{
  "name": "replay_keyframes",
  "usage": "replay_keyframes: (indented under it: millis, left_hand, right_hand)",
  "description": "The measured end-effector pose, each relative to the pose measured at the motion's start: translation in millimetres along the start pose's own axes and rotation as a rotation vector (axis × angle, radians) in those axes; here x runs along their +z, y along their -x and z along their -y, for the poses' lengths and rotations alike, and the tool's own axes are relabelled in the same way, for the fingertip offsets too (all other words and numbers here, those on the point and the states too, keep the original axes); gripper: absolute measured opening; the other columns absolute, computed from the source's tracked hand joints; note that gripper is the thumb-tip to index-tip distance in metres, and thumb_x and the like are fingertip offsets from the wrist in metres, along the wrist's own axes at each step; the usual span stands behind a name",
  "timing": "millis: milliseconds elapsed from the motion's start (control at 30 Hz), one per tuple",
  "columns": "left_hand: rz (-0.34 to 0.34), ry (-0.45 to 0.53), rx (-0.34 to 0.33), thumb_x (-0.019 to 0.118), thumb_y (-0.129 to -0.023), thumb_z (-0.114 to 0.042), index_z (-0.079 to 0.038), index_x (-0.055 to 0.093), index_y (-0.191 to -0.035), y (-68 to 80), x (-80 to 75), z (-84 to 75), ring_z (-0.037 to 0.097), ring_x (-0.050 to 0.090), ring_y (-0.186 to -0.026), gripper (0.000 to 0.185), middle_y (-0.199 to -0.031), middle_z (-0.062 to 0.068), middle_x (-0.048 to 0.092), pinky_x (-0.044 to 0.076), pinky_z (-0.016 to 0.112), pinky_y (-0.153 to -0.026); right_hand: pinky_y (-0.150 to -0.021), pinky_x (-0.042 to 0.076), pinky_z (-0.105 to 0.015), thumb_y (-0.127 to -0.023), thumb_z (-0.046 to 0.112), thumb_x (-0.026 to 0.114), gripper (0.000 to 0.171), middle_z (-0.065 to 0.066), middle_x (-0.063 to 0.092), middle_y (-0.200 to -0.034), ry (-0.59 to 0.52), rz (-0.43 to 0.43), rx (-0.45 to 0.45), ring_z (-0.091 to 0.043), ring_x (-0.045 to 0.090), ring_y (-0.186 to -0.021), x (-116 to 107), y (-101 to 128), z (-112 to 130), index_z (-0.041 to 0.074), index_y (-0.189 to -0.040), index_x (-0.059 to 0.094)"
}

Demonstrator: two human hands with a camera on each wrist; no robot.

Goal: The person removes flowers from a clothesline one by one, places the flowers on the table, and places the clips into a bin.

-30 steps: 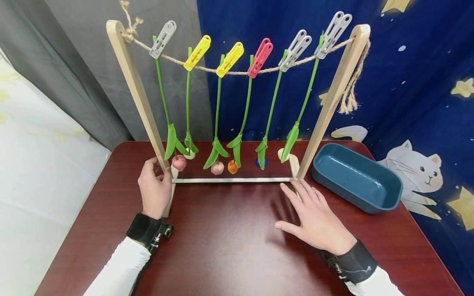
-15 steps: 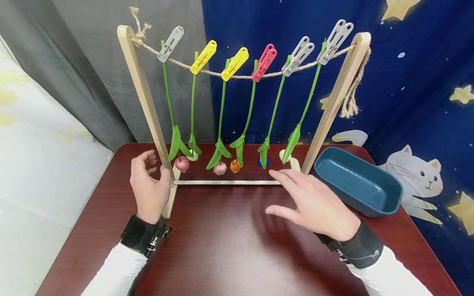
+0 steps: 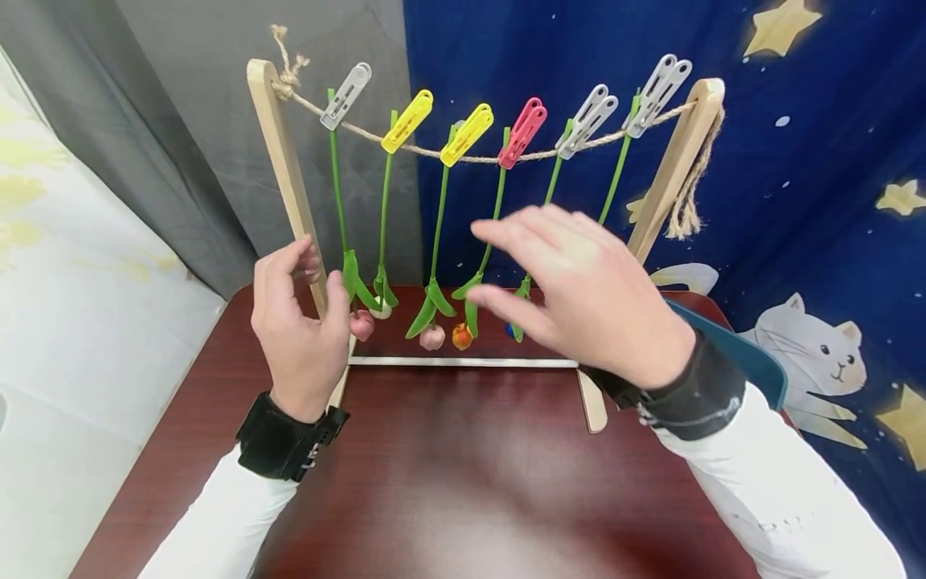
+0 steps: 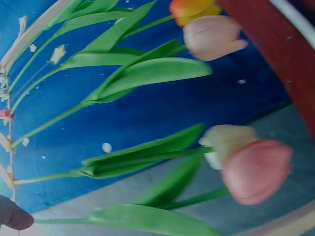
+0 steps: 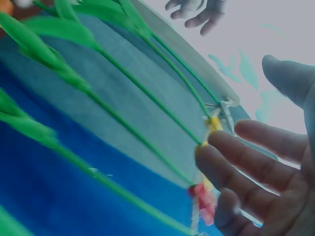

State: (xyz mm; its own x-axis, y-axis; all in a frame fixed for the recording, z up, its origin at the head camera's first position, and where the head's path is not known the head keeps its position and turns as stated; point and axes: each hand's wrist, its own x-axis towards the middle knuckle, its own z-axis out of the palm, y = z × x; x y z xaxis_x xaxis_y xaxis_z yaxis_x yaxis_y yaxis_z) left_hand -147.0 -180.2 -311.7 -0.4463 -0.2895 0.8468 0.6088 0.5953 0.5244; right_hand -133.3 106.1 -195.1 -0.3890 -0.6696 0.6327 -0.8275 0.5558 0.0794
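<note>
Artificial tulips hang heads down from a rope (image 3: 542, 154) between two wooden posts, held by grey, yellow and red clothespins (image 3: 522, 133). Among the heads are a pink tulip (image 3: 362, 326), a pale pink tulip (image 3: 432, 337) and an orange tulip (image 3: 462, 336). My left hand (image 3: 300, 322), fingers loosely bent and holding nothing, is raised beside the left post (image 3: 285, 161). Extended and holding nothing, my right hand (image 3: 586, 297) is raised before the right-hand stems, hiding the rightmost flower head. The right wrist view shows its fingers (image 5: 256, 162) spread near the red clothespin.
A white rod (image 3: 463, 363) joins the posts low down, and a wooden foot (image 3: 593, 402) lies on the dark red table (image 3: 448, 482). Partly behind my right arm stands a blue tub (image 3: 767, 370). Grey and star-patterned blue curtains (image 3: 810, 201) hang behind.
My left hand has let go of the left post's lower part and risen. My right hand has left the rod's right end and moved up and leftward. The view has shifted slightly.
</note>
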Motion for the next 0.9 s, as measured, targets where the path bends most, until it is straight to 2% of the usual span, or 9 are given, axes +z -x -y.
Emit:
replay_keyframes:
  millis: [100, 267, 400, 533, 733, 900]
  left_hand:
    - [0.027, 0.001, 0.006, 0.069, -0.1, -0.002, 0.001, 0.063, -0.141, -9.8, 6.4, -8.3, 0.029, 0.065, -0.113, 0.041, -0.126, 0.02, 0.065, 0.054, 0.035, -0.096]
    - [0.07, -0.034, -0.007, 0.068, -0.101, 0.0, 0.001, 0.058, -0.148, -22.9, 15.6, -14.9, 0.028, 0.063, -0.119, 0.047, -0.133, 0.02, 0.063, 0.054, 0.041, -0.1]
    - [0.102, -0.065, -0.004, 0.066, -0.103, -0.002, 0.002, 0.056, -0.15, -30.2, 21.3, -15.9, 0.03, 0.064, -0.119, 0.048, -0.134, 0.022, 0.064, 0.054, 0.042, -0.101]
    - [0.115, -0.084, -0.012, 0.064, -0.105, -0.002, 0.002, 0.055, -0.151, -35.7, 25.3, -15.4, 0.03, 0.067, -0.115, 0.047, -0.131, 0.022, 0.066, 0.057, 0.04, -0.098]
    - [0.109, -0.101, -0.034, 0.063, -0.104, 0.002, 0.0, 0.058, -0.149, -40.7, 29.6, -17.3, 0.031, 0.07, -0.102, 0.045, -0.123, 0.021, 0.069, 0.059, 0.042, -0.092]
    - [0.103, -0.115, -0.056, 0.065, -0.103, 0.002, -0.002, 0.062, -0.147, -41.6, 30.8, -18.4, 0.029, 0.071, -0.1, 0.044, -0.117, 0.021, 0.07, 0.06, 0.042, -0.091]
  right_hand:
    - [-0.097, 0.052, -0.049, -0.097, 0.039, 0.08, 0.058, -0.019, 0.071, -0.122, 0.02, -0.041, -0.004, -0.034, 0.064, -0.111, -5, -30, -1, 0.001, -0.138, 0.067]
    - [-0.101, 0.046, -0.049, -0.104, 0.041, 0.069, 0.055, -0.015, 0.068, -0.13, 0.038, -0.046, 0.053, -0.033, 0.057, -0.12, -8, -77, -6, 0.003, -0.143, 0.064]
    - [-0.112, 0.039, -0.044, -0.108, 0.043, 0.06, 0.056, -0.013, 0.065, -0.142, 0.058, -0.019, 0.087, -0.031, 0.053, -0.131, -6, -111, -11, 0.004, -0.148, 0.06]
    - [-0.114, 0.036, -0.038, -0.11, 0.045, 0.055, 0.057, -0.01, 0.064, -0.142, 0.072, 0.055, 0.145, -0.027, 0.051, -0.133, -4, -140, -12, 0.006, -0.152, 0.056]
    - [-0.109, 0.037, -0.034, -0.112, 0.04, 0.053, 0.05, -0.007, 0.068, -0.133, 0.034, 0.153, 0.234, -0.023, 0.055, -0.126, 0, -164, -12, 0.008, -0.15, 0.058]
    - [-0.101, 0.044, -0.024, -0.112, 0.031, 0.056, 0.039, -0.006, 0.071, -0.125, -0.056, 0.17, 0.262, -0.019, 0.062, -0.111, 3, -171, -14, 0.008, -0.142, 0.066]
